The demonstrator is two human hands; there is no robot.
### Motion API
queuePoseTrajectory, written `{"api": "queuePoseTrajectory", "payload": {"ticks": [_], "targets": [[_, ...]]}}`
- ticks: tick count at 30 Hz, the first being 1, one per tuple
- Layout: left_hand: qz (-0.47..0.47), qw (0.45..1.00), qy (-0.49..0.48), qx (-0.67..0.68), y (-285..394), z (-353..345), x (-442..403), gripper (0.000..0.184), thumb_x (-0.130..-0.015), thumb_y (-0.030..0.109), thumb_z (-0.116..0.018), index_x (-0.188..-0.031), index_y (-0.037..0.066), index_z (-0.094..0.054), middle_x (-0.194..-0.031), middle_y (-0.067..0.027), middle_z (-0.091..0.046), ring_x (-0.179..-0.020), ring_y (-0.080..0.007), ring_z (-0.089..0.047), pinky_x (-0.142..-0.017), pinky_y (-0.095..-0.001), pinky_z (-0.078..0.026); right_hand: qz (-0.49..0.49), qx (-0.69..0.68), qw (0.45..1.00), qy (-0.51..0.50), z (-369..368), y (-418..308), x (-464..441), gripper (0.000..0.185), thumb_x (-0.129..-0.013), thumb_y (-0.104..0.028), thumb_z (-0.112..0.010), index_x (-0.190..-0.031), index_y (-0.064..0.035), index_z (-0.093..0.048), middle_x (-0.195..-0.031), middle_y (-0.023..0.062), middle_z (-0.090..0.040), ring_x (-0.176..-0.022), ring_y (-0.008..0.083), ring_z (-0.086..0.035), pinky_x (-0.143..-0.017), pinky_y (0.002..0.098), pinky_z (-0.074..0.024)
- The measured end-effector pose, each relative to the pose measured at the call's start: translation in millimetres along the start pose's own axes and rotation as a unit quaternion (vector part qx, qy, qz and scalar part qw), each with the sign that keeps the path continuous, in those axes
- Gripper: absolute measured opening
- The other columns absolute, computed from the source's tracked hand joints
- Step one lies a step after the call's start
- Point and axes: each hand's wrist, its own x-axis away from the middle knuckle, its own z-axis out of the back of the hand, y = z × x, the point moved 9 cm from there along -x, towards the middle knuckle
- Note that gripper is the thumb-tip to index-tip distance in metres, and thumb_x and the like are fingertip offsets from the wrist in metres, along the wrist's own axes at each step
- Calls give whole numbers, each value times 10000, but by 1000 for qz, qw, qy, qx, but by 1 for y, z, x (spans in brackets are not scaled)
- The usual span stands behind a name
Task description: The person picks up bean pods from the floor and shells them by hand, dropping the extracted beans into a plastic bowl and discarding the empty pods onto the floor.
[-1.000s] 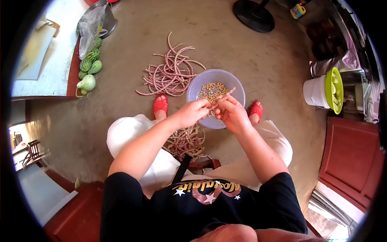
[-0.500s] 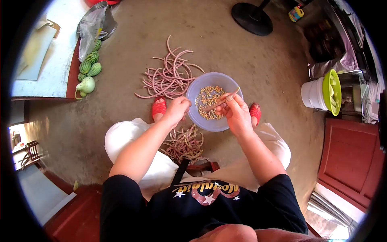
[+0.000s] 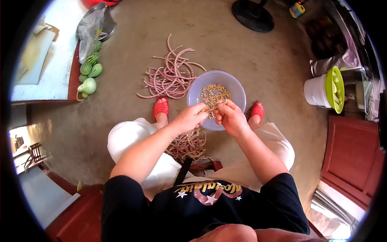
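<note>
Between my two hands, over the near part of a translucent bluish bowl (image 3: 238, 101), is a bean pod (image 3: 211, 109). My left hand (image 3: 191, 118) is closed on the pod's left end. My right hand (image 3: 231, 117) pinches its other end with thumb and fingers. Many small tan and brown beans (image 3: 215, 92) lie in the bottom of the bowl. Left of the bowl, a heap of long purplish-pink bean pods (image 3: 171, 78) is spread on the floor. Between my legs sits a pile of thin, twisted bean hulls (image 3: 187, 146), partly hidden by my left forearm.
My feet in red sandals (image 3: 161, 108) flank the bowl. Striped green melons (image 3: 92, 59) and a pale gourd (image 3: 87, 86) line the left counter's edge. A black round stand base (image 3: 252, 16) is at the back. White bucket (image 3: 316, 90) and green basin (image 3: 334, 89) stand right.
My left hand has moved right and taken hold of the pod that my right hand alone held before. The right hand has come slightly down and turned the pod.
</note>
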Motion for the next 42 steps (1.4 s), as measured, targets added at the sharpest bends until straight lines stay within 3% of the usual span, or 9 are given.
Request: {"api": "queuePoseTrajectory", "payload": {"ticks": [8,14,16,19,20,22,26,32,42], "targets": [[75,985,142,60,-60,42,-10,130,-815,155,-447,-757,49,-495,-555,-32,-485,-483,-127,-488,-401,-278,-376,163,276,946,-44,-34,-17,21,56,-836,-70,-526,-874,-29,-524,-650,1,-523,-561,54,-460,-507,194,-385],[94,972,124,175,-84,20,-27,180,-788,165,-497,-926,49,-497,-729,-71,-566,-594,-160,-574,-481,-304,-462,34,375,926,13,7,13,-1,161,-788,-94,-576,-914,-6,-528,-636,23,-553,-510,74,-480,-477,214,-390],[60,989,131,41,-89,23,-48,397,-791,115,-519,-1177,48,-454,-842,-108,-597,-727,-146,-590,-554,-264,-475,121,529,837,76,10,-1,-2,248,-773,-98,-579,-984,19,-522,-648,78,-576,-536,126,-521,-510,261,-421],[-152,871,341,-318,-91,61,-70,342,-769,117,-544,-1101,38,-520,-812,-81,-603,-660,-142,-588,-493,-255,-449,86,538,837,45,8,5,-2,282,-758,-97,-586,-1011,15,-527,-664,109,-581,-572,164,-548,-552,298,-442],[-148,872,341,-317,-112,78,-86,342,-769,117,-544,-1101,38,-520,-812,-81,-603,-660,-142,-588,-493,-255,-449,67,540,839,17,8,13,-3,264,-759,-92,-583,-999,5,-534,-664,104,-581,-578,162,-550,-555,297,-443],[98,934,338,-68,-197,137,-118,283,-740,172,-547,-994,50,-564,-704,-72,-615,-620,-164,-598,-507,-269,-457,63,547,835,5,3,19,2,235,-763,-87,-576,-981,-5,-543,-672,113,-584,-590,180,-563,-574,307,-452],[153,855,437,232,-216,201,-110,134,-802,193,-509,-865,80,-546,-639,-73,-577,-480,-163,-550,-360,-293,-405,65,596,799,-43,-5,32,6,209,-759,-73,-559,-957,-11,-533,-704,140,-594,-644,270,-591,-598,342,-469],[223,844,427,235,-220,245,-157,258,-827,309,-533,-829,52,-540,-615,-75,-580,-434,-177,-518,-367,-324,-400,14,630,775,-51,0,36,-6,229,-745,-76,-568,-964,-32,-519,-723,144,-592,-689,317,-593,-606,383,-477],[130,816,519,220,-221,274,-151,150,-804,136,-471,-743,28,-554,-564,-83,-558,-414,-178,-527,-333,-295,-373,11,604,794,-67,-9,29,-5,220,-744,-74,-575,-953,-31,-521,-785,149,-590,-724,298,-598,-619,362,-486]]}}
